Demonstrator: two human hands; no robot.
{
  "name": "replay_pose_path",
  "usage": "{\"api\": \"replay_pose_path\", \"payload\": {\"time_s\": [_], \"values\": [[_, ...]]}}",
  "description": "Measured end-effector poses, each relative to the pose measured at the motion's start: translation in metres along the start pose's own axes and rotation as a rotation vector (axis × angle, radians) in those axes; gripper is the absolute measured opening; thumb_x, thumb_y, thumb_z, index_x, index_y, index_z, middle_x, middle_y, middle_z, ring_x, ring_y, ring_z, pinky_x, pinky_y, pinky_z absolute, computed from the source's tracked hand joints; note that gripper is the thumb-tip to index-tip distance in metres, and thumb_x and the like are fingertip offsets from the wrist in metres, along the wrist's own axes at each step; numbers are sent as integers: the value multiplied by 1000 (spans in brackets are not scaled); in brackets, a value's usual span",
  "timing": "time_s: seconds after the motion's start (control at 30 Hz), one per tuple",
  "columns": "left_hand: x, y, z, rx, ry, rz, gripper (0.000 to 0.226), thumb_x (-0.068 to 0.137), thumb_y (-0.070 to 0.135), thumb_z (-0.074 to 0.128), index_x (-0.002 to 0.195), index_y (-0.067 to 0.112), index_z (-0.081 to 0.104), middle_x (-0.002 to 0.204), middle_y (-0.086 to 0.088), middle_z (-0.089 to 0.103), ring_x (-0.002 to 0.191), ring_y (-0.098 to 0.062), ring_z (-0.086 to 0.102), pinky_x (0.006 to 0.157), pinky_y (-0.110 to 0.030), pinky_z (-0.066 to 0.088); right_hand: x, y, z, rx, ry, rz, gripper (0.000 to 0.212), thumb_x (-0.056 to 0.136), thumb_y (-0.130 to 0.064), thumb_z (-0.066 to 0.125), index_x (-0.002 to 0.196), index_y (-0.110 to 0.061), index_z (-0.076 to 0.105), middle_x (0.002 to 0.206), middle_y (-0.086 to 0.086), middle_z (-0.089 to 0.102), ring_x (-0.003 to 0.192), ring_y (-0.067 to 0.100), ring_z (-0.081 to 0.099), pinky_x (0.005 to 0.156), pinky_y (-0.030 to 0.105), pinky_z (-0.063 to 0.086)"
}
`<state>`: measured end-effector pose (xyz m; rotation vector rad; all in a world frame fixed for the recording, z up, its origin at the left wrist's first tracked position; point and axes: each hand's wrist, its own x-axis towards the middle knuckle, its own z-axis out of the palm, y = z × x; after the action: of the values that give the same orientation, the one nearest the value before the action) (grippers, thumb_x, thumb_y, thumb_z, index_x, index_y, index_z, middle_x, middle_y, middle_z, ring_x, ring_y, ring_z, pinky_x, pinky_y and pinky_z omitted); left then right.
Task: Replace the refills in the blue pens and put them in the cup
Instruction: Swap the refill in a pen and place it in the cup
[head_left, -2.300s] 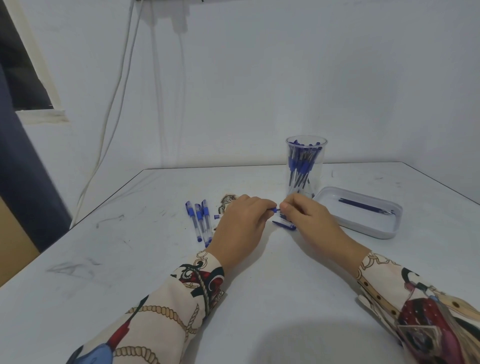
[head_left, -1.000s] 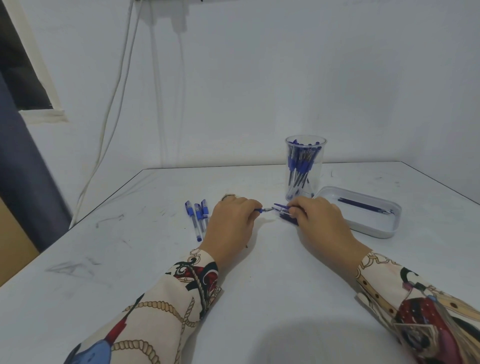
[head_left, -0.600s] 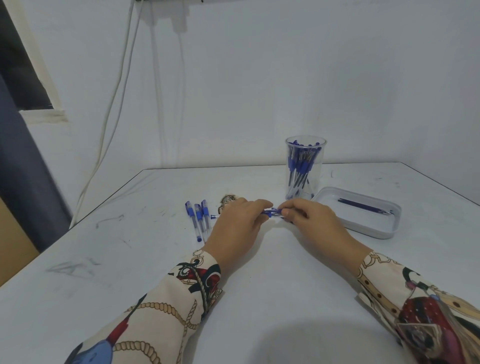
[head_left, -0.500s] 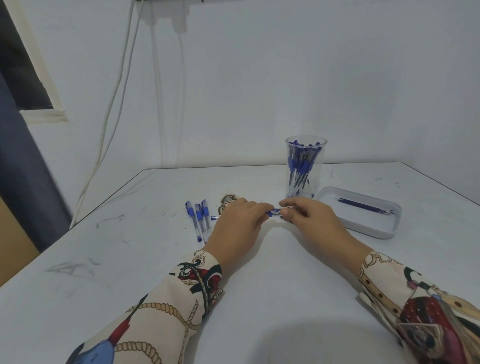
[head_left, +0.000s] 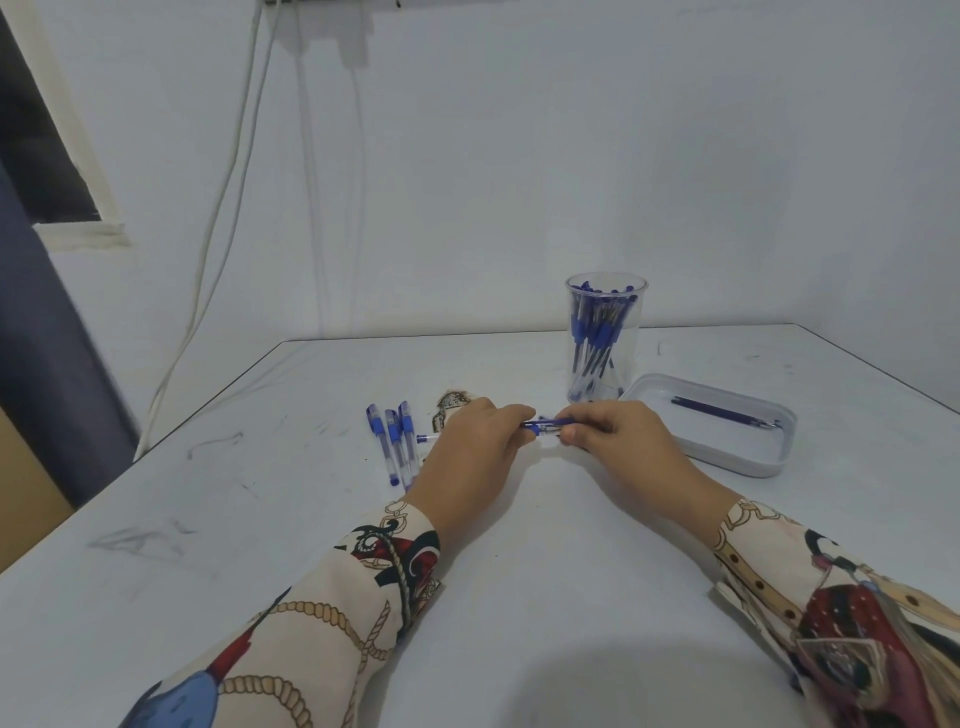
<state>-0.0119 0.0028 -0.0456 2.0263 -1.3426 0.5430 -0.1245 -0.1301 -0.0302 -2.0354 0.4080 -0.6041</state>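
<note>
At the left of the white table (head_left: 249, 519) three loose blue pens (head_left: 393, 439) lie side by side. Just beside them the left hand (head_left: 470, 457) pinches one end of a blue pen (head_left: 543, 427), and the right hand (head_left: 623, 447) pinches its other end, holding it just above the tabletop. Behind the hands stands a clear cup (head_left: 605, 343) packed with upright blue pens. Farther right, a shallow white tray (head_left: 727, 457) holds a dark refill (head_left: 722, 413). No writing can be read.
</note>
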Motion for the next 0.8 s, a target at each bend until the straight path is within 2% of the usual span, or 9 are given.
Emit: {"api": "replay_pose_path", "payload": {"time_s": [0.17, 0.27, 0.37, 0.47, 0.53, 0.6, 0.67, 0.8], "values": [[0, 5, -1, 10, 11, 60, 26, 88, 14, 53, 108, 3, 66, 76, -17, 61, 72, -32, 55, 65, -41, 45, -1, -1, 0, -22, -8, 4, 16, 86, -12, 64, 95, -22, 73, 87, -7, 66, 87, 9, 57, 76, 21, 36], [0, 6, -3, 42, 21, 86, 25, 84, 14, 54, 101, 3, 68, 66, -14, 59, 63, -31, 55, 56, -41, 47, -3, 0, 0, -31, -13, 2, 17, 86, -13, 64, 91, -27, 72, 89, -7, 67, 91, 12, 57, 78, 23, 36], [2, 5, -4, 47, 18, 92, 21, 86, 11, 56, 102, 3, 68, 69, -14, 61, 68, -29, 55, 59, -39, 45, -2, -1, 0, -13, -9, -17, 17, 86, -14, 64, 86, -29, 71, 88, -5, 69, 92, 15, 60, 77, 23, 42], [4, 5, -5, 72, 52, 134, 19, 87, 13, 57, 100, 5, 68, 72, -8, 66, 68, -22, 50, 60, -30, 38, 1, -2, -1, 27, 27, -13, 18, 86, -15, 65, 83, -33, 69, 87, -1, 71, 90, 18, 65, 87, 34, 50], [5, 3, -4, 104, 80, 144, 18, 88, 17, 56, 100, 8, 67, 77, -5, 68, 68, -20, 52, 62, -28, 37, 1, -4, 0, 130, 43, 5, 18, 87, -13, 64, 85, -30, 69, 87, 5, 72, 90, 24, 67, 87, 37, 52], [5, 1, -2, 118, 88, 144, 18, 90, 18, 55, 102, 10, 66, 82, -3, 68, 70, -19, 53, 63, -28, 38, 0, -6, 2, 243, 62, 23, 14, 87, -9, 63, 89, -22, 69, 87, 9, 72, 88, 26, 67, 80, 28, 54], [5, -2, -1, 115, 88, 152, 19, 90, 19, 54, 103, 11, 65, 84, -3, 68, 70, -19, 53, 63, -30, 42, -1, -9, 3, 301, 87, 33, 13, 88, -7, 62, 93, -16, 68, 86, 9, 72, 83, 21, 67, 67, 15, 51], [8, -1, -2, 104, 76, 124, 25, 92, 26, 51, 110, 14, 64, 92, -1, 69, 79, -20, 57, 73, -35, 47, -1, -11, 3, 388, 136, 55, 13, 90, -5, 59, 96, -15, 66, 82, 4, 72, 74, 11, 68, 63, 15, 53]]}}
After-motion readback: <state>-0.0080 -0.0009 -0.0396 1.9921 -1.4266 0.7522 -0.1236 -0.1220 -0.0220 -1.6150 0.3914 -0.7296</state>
